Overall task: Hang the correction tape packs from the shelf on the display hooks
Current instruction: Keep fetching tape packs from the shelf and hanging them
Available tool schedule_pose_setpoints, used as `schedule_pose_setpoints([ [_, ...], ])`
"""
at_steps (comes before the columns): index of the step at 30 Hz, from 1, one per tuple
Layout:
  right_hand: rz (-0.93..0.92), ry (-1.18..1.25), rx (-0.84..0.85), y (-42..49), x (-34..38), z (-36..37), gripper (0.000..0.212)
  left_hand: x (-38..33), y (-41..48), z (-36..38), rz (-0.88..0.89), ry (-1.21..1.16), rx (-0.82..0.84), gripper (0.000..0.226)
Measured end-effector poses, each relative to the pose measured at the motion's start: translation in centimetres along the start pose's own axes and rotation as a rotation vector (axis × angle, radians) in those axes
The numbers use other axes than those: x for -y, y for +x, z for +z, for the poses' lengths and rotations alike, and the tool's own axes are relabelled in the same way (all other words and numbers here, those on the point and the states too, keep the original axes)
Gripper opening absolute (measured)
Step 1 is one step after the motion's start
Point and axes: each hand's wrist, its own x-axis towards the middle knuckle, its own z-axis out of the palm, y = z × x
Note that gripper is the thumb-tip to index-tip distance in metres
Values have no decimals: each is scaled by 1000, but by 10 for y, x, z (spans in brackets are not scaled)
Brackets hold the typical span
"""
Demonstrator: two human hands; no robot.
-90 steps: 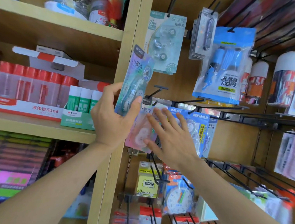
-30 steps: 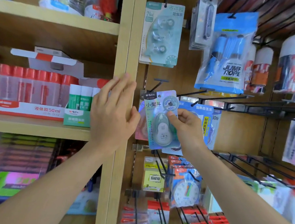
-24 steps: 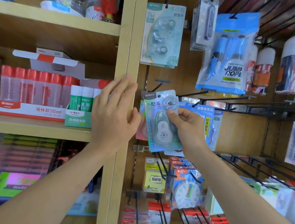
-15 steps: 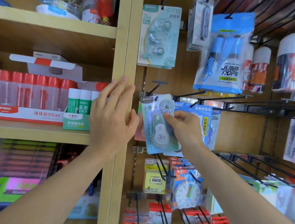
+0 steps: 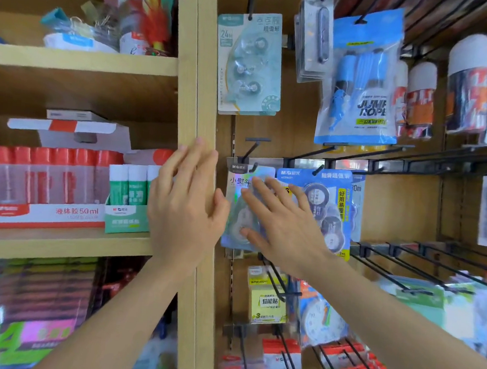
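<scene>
1. Progress looks good for this piece: the silvery pack [image 5: 238, 184] hangs from a hook [image 5: 252, 153] just right of the wooden post [image 5: 205, 65]. Its top hole seems to sit over the wire.
2. The right hand [image 5: 288, 228] lies over the pack's middle and lower part. Its fingers are straight and spread wide, so it presses or steadies the pack and does not grip it.
3. The left hand [image 5: 183, 208] is at the pack's nine o'clock. It rests flat against the post with straight fingers and holds nothing.
4. A blue pack [image 5: 335, 191] hangs at the silvery pack's three o'clock on the next hook, and their edges meet or overlap.
5. I judge that this pack is as good as hung and only needs letting go. What is left depends on the shelf [image 5: 57, 242], further out at nine o'clock. I see glue boxes [image 5: 45, 212] there but cannot pick out any tape packs, so I cannot say how many remain. Bare hooks [image 5: 405, 261] stand free at four o'clock.
6. The right hand covers much of the silvery pack. The hole and hook tip are blurred, so I cannot tell how far the pack has slid along the wire. I also cannot tell whether other packs hang behind it. The low goods are smeared.
</scene>
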Motion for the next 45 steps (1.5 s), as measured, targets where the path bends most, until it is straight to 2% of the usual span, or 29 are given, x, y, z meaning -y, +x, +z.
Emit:
schedule_pose_setpoints([
  [7,31,-182,304,28,4,12,73,0,1,-1,-10,-11,5,49],
  [11,52,-199,393,42,6,10,75,0,2,-2,0,-16,2,49],
  [14,32,-53,366,40,3,0,69,-2,1,-3,-2,-8,7,49],
  [18,98,327,242,17,0,-29,53,-4,3,-5,-13,6,20,48],
  [24,236,693,110,-38,-2,-80,32,-15,-1,-21,-117,-47,182,53],
  [28,321,864,22,-84,-4,-101,12,-36,-30,-47,-206,-253,255,36],
  [33,394,965,3,-165,4,-112,15,-63,-118,-90,-190,-462,474,16],
  [36,496,1012,53,-224,11,-105,14,-78,-184,-117,-344,-552,634,11],
  [40,645,1002,183,-301,27,-80,24,-97,-274,-142,-618,-569,837,20],
  [45,812,942,416,-400,58,-37,16,-137,-378,-180,-901,-539,1081,18],
])
